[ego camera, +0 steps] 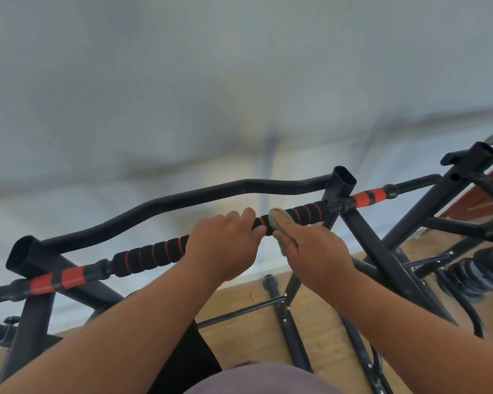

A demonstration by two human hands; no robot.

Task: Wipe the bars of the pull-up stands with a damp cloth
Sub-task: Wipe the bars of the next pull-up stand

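A black pull-up stand fills the view. Its near bar (151,255) has black foam grips with red rings and slants up to the right. My left hand (225,245) grips this foam bar at its middle, fingers curled over the top. Just to its right, my right hand (310,248) holds a pale grey-green cloth (278,218) wrapped over the bar, thumb and fingers pinching it round the foam. A bare black curved bar (182,199) runs behind, parallel to the foam bar.
Open square uprights stand at the left (20,255) and right (343,180) ends of the bar. A second stand frame (467,177) and stacked black weight plates (478,274) lie at the right. Wooden floor (319,322) below, pale wall behind.
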